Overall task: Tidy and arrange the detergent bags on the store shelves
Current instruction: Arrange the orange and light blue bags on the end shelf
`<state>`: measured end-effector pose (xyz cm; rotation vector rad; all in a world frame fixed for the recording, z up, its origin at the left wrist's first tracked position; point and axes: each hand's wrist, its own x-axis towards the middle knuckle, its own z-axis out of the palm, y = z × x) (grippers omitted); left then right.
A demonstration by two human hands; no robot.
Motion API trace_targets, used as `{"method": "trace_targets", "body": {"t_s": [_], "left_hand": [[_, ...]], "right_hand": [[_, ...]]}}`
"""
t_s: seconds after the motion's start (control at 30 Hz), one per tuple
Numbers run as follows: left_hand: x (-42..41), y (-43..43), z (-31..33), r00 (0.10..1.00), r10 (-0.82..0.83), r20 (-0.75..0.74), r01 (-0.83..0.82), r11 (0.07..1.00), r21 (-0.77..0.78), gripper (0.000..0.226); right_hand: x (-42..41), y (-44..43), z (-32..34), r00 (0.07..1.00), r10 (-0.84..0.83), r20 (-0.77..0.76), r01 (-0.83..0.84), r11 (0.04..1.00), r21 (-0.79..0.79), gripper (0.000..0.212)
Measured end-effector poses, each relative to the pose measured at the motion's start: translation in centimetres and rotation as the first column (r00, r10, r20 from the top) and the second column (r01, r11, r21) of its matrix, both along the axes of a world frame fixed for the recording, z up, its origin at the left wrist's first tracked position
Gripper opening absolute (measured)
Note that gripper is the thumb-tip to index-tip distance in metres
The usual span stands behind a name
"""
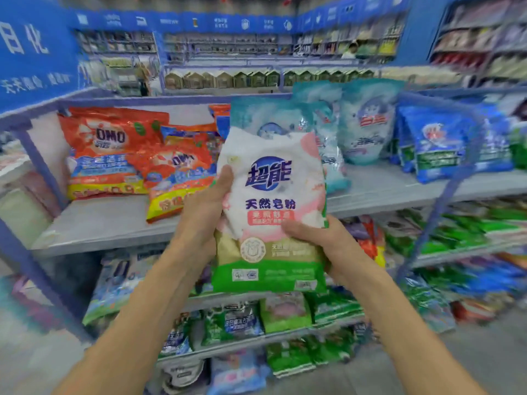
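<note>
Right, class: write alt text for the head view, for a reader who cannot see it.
Two bare hands hold a white, pink and green plastic detergent bag before a grey metal shelf: the left hand grips its left edge, the right hand its lower right side. Red-orange detergent bags lie on the shelf at left, pale teal bags stand behind.

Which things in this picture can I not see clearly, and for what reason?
- Head view: fingers of the left hand and right hand are hidden behind the white bag.
- Head view: the teal bag is mostly covered by the white bag.
- Head view: the green bags at right are blurred; labels unreadable.
</note>
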<state>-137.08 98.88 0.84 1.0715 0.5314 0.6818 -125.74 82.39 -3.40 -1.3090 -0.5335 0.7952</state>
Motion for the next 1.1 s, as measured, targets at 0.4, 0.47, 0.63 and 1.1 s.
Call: {"method": "trace_targets", "body": {"t_s": [0.4, 0.47, 0.63, 1.1], "left_hand": [[11.6, -20.9, -2.3, 0.864, -0.496, -0.087, 0.501, 0.863, 0.058, 0.039], [13.5, -23.4, -2.9, 0.822, -0.554, -0.130, 0.564, 0.824, 0.051, 0.046], [19.5, -27.5, -4.9, 0.754, -0.642, -0.140, 0.651, 0.759, 0.024, 0.057], [36.5, -34.9, -7.8, 0.838, -0.537, -0.102, 0.539, 0.842, -0.009, 0.050]], "right_hand": [[5.3, -23.6, -1.3, 0.876, -0.457, -0.155, 0.474, 0.875, 0.099, 0.041], [6.6, -26.3, -1.6, 0.855, -0.488, -0.176, 0.508, 0.856, 0.093, 0.048], [11.7, -31.5, -2.8, 0.831, -0.532, -0.163, 0.546, 0.836, 0.058, 0.041], [31.0, -38.2, -4.8, 0.860, -0.495, -0.123, 0.498, 0.867, -0.011, 0.068]]}}
